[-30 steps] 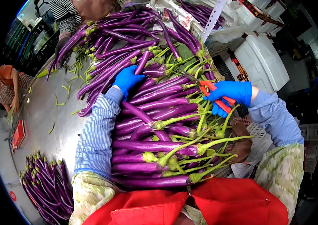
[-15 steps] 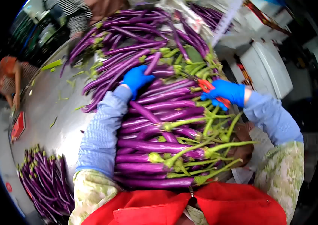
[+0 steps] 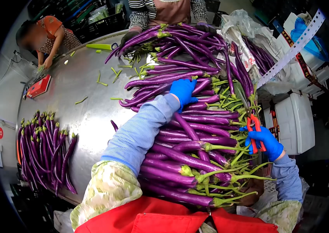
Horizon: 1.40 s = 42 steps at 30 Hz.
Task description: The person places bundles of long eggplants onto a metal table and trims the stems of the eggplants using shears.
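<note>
My left hand [image 3: 184, 93], in a blue glove, is closed round a long purple eggplant [image 3: 188, 126] lying slantwise across the others. In my gloved right hand [image 3: 263, 141] are red-handled clippers [image 3: 254, 132], their blades pointing up and away beside the green stems. Under and around both hands spreads a large pile of eggplants [image 3: 207, 128], most with stems to the right. Nearer me, several have long green stems [image 3: 250, 177]. A separate bunch of eggplants [image 3: 46, 147] with short stems lies at the left edge of the metal table [image 3: 98, 105].
Across the table a person in a brown apron [image 3: 172, 11] has dark-gloved hands at the pile. Another person in orange [image 3: 52, 31] stands at the far left near a red box [image 3: 39, 86]. White foam boxes [image 3: 294, 120] stand at right. Cut stem pieces [image 3: 101, 79] lie scattered.
The view has swung left, so the pile and both hands appear further right, and more of the table and people show. My left hand still grips the eggplant; my right still holds the clippers.
</note>
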Tool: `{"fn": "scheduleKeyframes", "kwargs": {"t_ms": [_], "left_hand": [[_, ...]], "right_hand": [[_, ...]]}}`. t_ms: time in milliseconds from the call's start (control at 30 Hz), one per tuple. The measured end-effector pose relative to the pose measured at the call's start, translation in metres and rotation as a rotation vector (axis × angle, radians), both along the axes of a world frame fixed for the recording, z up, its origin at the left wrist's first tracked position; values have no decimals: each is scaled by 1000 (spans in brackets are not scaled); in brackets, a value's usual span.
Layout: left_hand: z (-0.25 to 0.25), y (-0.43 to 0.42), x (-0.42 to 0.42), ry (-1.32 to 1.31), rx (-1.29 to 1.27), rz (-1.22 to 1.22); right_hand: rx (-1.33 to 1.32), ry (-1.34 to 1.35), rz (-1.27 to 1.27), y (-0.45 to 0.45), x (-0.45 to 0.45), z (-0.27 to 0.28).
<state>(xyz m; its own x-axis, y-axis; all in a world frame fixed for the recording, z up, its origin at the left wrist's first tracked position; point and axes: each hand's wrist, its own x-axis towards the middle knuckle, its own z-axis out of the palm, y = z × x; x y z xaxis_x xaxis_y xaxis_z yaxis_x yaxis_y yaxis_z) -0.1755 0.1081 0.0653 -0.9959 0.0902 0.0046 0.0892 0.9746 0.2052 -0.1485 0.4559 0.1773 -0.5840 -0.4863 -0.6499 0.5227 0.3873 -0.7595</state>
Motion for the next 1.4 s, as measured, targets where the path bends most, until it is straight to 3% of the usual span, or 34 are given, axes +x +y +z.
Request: {"fn": "scheduleKeyframes", "kwargs": {"t_ms": [100, 167, 233, 333, 433, 567, 700, 733, 833, 867, 967, 1033, 1267, 1300, 1400], "left_hand": [[-38, -24, -7, 184, 220, -215], [-19, -22, 0, 311, 324, -165], [17, -10, 13, 290, 362, -204], [11, 8, 22, -42, 597, -356], [2, 21, 19, -285, 382, -519], [25, 43, 9, -390, -11, -486], [12, 31, -1, -358, 105, -556], [3, 25, 3, -326, 351, -485], [-6, 12, 14, -204, 293, -304], [-9, 17, 19, -136, 77, -305], [23, 42, 15, -305, -80, -214], [16, 41, -6, -497, 8, -270], [-18, 38, -12, -559, 108, -180], [2, 41, -5, -622, 111, -186], [0, 37, 2, -448, 206, -163]], "right_hand": [[-112, -14, -65, 18, 8, -2], [-175, 48, -77, 25, 15, 7], [-171, 54, -126, 34, 21, 8], [-137, 69, -153, 49, 21, 2], [-195, 78, -172, 48, 22, -1], [-243, 100, -175, 44, 18, -4], [-239, 86, -171, 37, 16, -6], [-232, 89, -146, 37, 15, -9], [-238, 111, -108, 39, 16, -10], [-189, 102, -126, 42, 17, -13], [-163, 125, -106, 41, 19, -10], [-253, 81, -54, 35, 14, -15], [-86, -73, 80, 12, -12, -15], [-69, -86, 96, 11, -14, -16], [-7, -120, 141, 11, -19, -24]]}}
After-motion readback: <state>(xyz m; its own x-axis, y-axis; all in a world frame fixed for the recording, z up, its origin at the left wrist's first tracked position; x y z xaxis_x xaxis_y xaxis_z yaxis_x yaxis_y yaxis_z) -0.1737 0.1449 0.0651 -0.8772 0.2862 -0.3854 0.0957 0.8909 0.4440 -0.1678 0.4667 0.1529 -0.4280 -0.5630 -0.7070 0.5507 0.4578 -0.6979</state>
